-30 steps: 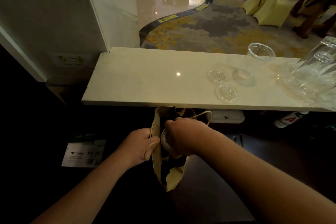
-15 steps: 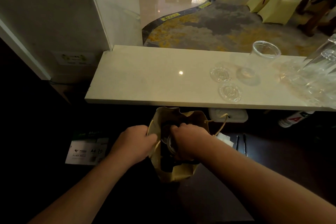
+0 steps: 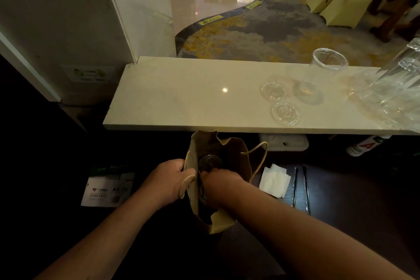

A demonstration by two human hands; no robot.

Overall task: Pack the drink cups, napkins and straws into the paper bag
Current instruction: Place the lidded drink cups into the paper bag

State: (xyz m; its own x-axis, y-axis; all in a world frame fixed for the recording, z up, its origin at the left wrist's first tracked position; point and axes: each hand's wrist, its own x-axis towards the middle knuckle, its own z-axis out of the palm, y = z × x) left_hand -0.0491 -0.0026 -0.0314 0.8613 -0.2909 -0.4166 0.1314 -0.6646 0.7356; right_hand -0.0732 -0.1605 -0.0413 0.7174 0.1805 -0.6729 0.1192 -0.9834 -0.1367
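A brown paper bag (image 3: 238, 157) stands open on the dark lower surface under the counter edge. My left hand (image 3: 169, 179) grips its left rim and handle. My right hand (image 3: 219, 185) reaches down into the bag's mouth; its fingers are hidden inside, next to a clear lidded cup (image 3: 208, 162) standing in the bag. White napkins (image 3: 273, 180) lie right of the bag, with two dark straws (image 3: 305, 186) beside them. On the counter stand an open clear cup (image 3: 318, 75) and two clear lids (image 3: 273, 91).
A pale stone counter (image 3: 181, 98) crosses the view above the bag. A stack of clear cups (image 3: 397, 88) lies at its right end. A pack of A4 paper (image 3: 106, 191) sits left of my arms. A white bottle (image 3: 366, 145) lies under the counter at right.
My right hand has sunk deeper into the bag, and the cup's lid now shows beyond it. The bag stands more open, and the napkins and straws have come into view.
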